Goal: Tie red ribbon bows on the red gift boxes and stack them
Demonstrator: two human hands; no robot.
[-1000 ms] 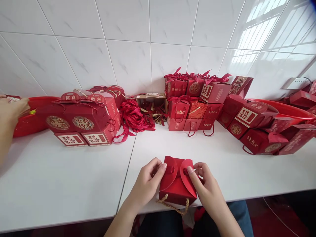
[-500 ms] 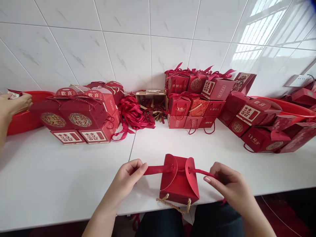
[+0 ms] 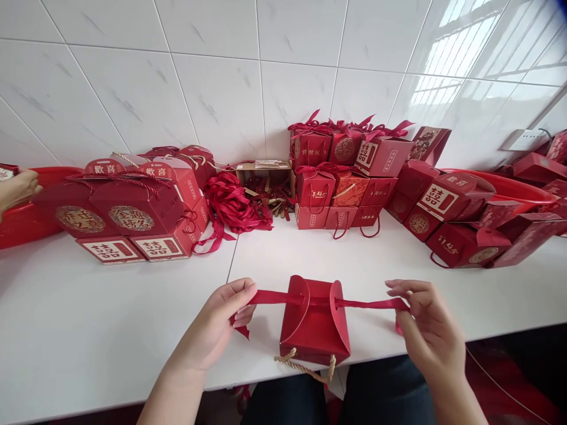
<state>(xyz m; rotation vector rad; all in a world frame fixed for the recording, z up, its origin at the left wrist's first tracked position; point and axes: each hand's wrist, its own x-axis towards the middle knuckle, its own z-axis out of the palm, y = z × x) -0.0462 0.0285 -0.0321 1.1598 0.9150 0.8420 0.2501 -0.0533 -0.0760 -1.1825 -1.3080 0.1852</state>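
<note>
A small red gift box [image 3: 313, 330] stands near the table's front edge, a twisted gold cord handle [image 3: 305, 370] hanging from its near side. Through holes in its two rounded top flaps runs a red ribbon [image 3: 319, 301], stretched out to both sides. My left hand [image 3: 221, 316] is closed on the ribbon's left end, and a short tail hangs below the fingers. On the other side my right hand [image 3: 427, 324] holds the right end between thumb and fingers, with a bit of ribbon dangling beneath. Neither hand touches the box.
Stacked red boxes [image 3: 133, 206] stand at the left, with more boxes [image 3: 345, 192] tied with bows at the back. Between them lie a heap of red ribbons [image 3: 234, 203] and an open carton [image 3: 266, 177]. Another person's hand [image 3: 20, 189] is at a red basin [image 3: 44, 224].
Both hands have risen slightly, and the ribbon is stretched straighter. A ribbon tail now shows under my left hand. The other person's hand has shifted toward the left edge of view.
</note>
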